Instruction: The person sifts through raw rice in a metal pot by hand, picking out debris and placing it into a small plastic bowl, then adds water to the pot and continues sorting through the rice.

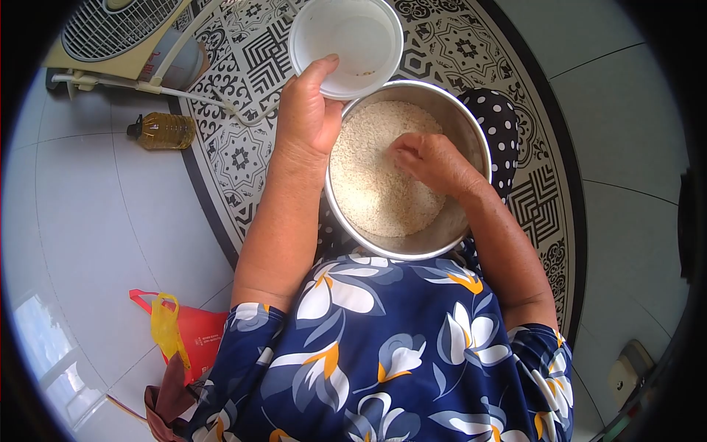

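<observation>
A patterned round rug [243,158] covers the tiled floor [96,221], and over it sits a steel pot [412,247] holding raw rice [372,184], resting by the person's lap. Tilting the pot could likely spill grains onto the rug, since nothing steadies its rim. The left hand [309,110] is clamped on the edge of a white plastic cup [346,44], nearly empty, above the pot's rim. The right hand [431,158] lies loosely curled, fingertips buried in the rice. An oil bottle [163,130] lies well apart.

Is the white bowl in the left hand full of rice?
No, the white bowl in the left hand looks nearly empty, with only a few grains.
</observation>
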Available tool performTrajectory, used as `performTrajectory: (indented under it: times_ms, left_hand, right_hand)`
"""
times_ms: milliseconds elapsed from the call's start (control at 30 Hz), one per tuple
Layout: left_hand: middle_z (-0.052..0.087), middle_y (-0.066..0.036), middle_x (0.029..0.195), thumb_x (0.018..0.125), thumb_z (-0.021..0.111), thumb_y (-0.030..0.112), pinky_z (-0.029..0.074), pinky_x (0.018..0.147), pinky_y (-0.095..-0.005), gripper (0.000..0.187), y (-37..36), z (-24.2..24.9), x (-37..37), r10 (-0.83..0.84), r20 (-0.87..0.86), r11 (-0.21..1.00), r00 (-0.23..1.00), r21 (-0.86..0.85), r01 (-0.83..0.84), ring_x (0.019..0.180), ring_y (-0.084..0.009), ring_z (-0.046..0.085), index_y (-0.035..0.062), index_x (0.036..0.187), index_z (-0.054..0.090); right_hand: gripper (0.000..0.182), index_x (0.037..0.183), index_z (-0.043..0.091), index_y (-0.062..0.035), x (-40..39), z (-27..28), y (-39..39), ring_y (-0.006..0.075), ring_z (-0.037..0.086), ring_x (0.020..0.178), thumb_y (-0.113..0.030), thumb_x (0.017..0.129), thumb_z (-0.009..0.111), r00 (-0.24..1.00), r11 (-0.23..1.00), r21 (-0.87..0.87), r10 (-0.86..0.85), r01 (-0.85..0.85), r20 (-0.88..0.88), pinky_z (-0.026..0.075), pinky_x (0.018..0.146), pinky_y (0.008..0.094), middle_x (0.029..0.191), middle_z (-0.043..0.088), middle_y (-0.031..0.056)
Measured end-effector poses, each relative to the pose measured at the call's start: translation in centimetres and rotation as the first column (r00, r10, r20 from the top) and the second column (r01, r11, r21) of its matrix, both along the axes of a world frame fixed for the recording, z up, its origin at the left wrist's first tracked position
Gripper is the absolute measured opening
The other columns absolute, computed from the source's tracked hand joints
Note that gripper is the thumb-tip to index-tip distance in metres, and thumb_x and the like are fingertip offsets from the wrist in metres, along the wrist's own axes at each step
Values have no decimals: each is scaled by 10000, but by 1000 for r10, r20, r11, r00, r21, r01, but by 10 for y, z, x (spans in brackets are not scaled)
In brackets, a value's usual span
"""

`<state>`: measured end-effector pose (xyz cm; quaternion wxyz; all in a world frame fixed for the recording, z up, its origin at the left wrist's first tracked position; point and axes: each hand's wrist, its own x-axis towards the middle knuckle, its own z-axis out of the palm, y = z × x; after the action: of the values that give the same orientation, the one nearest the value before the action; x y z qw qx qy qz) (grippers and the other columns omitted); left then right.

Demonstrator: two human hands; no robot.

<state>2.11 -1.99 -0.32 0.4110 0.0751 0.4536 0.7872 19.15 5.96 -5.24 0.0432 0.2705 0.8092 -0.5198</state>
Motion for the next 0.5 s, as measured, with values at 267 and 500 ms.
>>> performTrajectory:
  times_ms: [267, 500]
  left_hand:
    - [507, -163, 1150, 824, 555, 110, 460, 870, -490, 444, 0, -2, -1, 8, -32, 1000, 999, -6, -9, 1087, -278, 504, -23, 1221, 407]
    - [511, -158, 1146, 824, 556, 111, 455, 871, -476, 438, 0, -2, -1, 8, -7, 1000, 1000, 4, -8, 1080, -277, 507, -19, 1218, 416]
  right_hand:
    - [233, 857, 632, -20, 3, -1, 8, 346, 617, 814, -201, 827, 488, 961, 943, 318, 7, -98, 275, 470, 786, 420, 819, 638, 201]
    - [242, 996, 602, -51, 2, -5, 10, 336, 621, 846, -180, 827, 487, 967, 929, 331, -220, 168, 126, 470, 801, 416, 866, 642, 192]
